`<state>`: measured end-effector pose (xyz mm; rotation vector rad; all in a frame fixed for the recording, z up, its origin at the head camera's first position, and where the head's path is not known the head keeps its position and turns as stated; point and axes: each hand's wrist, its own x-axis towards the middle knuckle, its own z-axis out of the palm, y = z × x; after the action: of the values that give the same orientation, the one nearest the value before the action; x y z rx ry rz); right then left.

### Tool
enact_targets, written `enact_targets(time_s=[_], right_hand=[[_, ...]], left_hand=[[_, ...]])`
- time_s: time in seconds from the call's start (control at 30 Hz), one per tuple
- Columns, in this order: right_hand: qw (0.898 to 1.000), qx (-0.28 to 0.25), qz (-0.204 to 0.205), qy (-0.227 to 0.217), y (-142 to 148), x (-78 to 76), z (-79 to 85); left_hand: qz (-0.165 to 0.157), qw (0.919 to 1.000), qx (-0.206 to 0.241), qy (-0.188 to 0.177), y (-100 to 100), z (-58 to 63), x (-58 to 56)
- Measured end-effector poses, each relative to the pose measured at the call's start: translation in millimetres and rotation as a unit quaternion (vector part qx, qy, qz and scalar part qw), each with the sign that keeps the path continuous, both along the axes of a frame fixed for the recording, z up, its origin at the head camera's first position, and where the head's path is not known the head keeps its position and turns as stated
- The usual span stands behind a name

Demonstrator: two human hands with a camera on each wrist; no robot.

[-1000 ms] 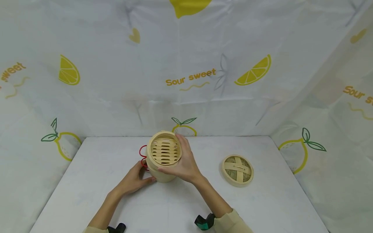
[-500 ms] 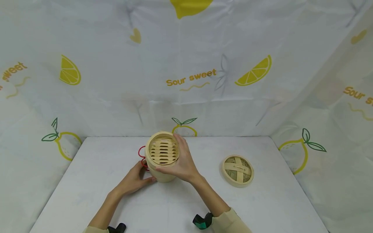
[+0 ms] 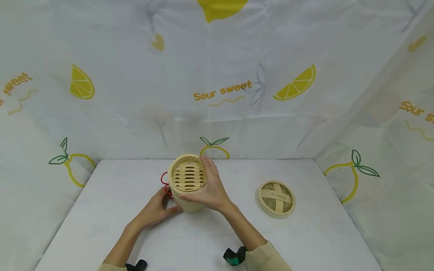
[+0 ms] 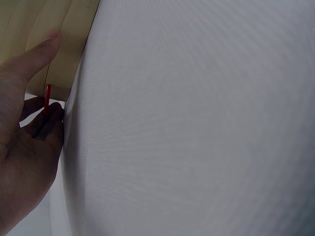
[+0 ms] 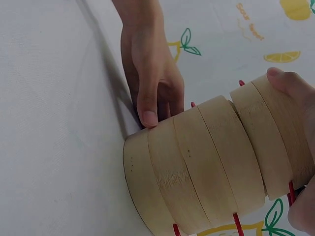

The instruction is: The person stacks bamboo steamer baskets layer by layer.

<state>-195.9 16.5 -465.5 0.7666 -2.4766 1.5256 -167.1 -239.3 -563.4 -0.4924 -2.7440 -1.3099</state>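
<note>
A tall stack of bamboo steamer baskets [image 3: 190,206] stands on the table, red handles along its sides. My left hand [image 3: 156,208] holds the bottom of the stack, its thumb laid along the bamboo wall in the left wrist view, its fingers beside a red handle [image 4: 47,96]. The top steamer basket [image 3: 188,177], slats facing up, is gripped by my right hand [image 3: 213,190], thumb in front and fingers behind. In the right wrist view that basket sits slightly askew, a narrow gap separating its edge from the lower stack [image 5: 197,167].
To the right, a round bamboo steamer lid [image 3: 276,198] with crossed strips lies on the white table [image 3: 318,241]. Behind the table rises a white cloth backdrop [image 3: 142,94] printed with lemons.
My right hand has shifted a little to the left together with the top steamer basket. The left hand and the lid have stayed in place.
</note>
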Motion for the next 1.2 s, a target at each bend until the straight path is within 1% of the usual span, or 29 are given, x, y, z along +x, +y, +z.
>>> enact_targets(time_s=[0.43, 0.8, 0.93, 1.2], right_hand=[[1.000, 0.017, 0.006, -0.022, -1.2, -1.7, -0.4], [0.998, 0.040, 0.005, -0.041, -2.3, -3.4, 3.8], [0.998, 0.044, 0.003, -0.044, -2.4, -4.0, 3.7], [0.998, 0.042, 0.000, -0.048, -2.6, -3.3, 5.3]], left_hand=[[0.005, 1.0000, 0.001, -0.001, -0.5, 0.6, 1.5], [-0.003, 0.9998, 0.018, -0.003, -1.0, -1.1, 0.4], [-0.003, 0.9998, 0.018, -0.001, -0.2, -0.1, 0.7], [-0.002, 0.9996, 0.024, 0.016, 2.3, 2.0, 1.9]])
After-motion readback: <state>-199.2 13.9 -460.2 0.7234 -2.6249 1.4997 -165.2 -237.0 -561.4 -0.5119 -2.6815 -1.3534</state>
